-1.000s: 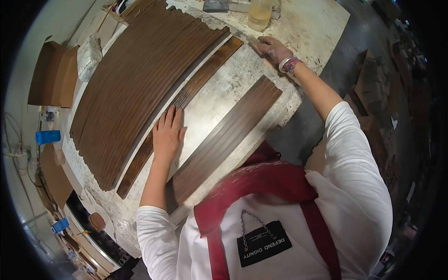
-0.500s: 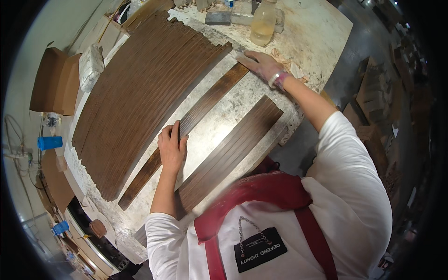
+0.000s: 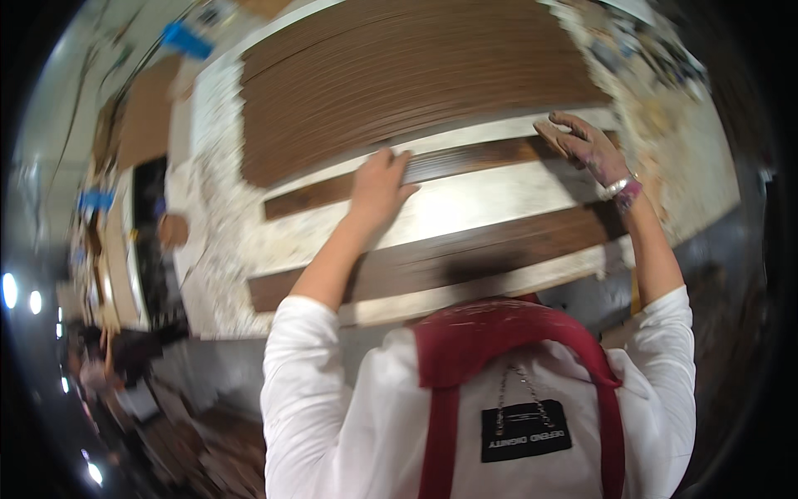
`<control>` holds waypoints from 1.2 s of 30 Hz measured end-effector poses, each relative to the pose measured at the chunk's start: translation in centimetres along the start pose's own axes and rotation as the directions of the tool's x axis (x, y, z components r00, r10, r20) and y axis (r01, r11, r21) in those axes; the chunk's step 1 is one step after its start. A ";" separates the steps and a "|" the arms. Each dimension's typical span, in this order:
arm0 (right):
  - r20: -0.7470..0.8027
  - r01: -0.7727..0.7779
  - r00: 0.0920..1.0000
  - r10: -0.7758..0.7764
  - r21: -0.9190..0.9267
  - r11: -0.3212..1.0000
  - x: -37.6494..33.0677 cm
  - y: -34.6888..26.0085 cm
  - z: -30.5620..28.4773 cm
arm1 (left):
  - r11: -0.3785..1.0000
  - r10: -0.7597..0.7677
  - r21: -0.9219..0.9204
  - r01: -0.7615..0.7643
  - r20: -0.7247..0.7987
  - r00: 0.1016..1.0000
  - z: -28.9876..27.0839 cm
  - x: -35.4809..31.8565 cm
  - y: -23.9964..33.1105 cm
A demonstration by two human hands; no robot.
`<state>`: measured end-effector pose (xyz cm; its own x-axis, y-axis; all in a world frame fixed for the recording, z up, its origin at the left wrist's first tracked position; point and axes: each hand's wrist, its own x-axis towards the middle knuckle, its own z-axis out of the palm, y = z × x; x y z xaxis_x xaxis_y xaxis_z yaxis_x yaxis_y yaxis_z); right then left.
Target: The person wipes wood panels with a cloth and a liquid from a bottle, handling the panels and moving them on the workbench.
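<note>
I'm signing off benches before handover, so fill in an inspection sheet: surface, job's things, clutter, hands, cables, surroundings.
Surface: pale table, stained and patchy.
Job's things: many brown strips side by side at the far side; one narrow strip apart from them; a wider brown board nearest the body.
Clutter: small items at the far right, too blurred to name.
Left hand: on the narrow strip; grip unclear.
Right hand: at that strip's right end, fingers parted; contact unclear.
Cables: none clear; left wall blurred.
Surroundings: blue container at upper left; bright lights at far left.
</note>
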<state>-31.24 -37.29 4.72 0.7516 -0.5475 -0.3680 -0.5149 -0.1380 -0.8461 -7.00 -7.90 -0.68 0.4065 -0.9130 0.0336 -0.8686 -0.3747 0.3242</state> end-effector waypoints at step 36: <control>0.096 0.130 0.980 -0.173 0.345 0.930 3.6 -9.0 21.2 | 0.979 0.138 -0.144 -0.147 -0.073 0.988 -0.5 -3.8 -4.0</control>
<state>-15.18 -20.55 2.89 0.8654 -0.4333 -0.2517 -0.2387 0.0853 -0.9674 -4.98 -2.81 -1.61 0.3023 -0.9418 0.1471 -0.8692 -0.2090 0.4482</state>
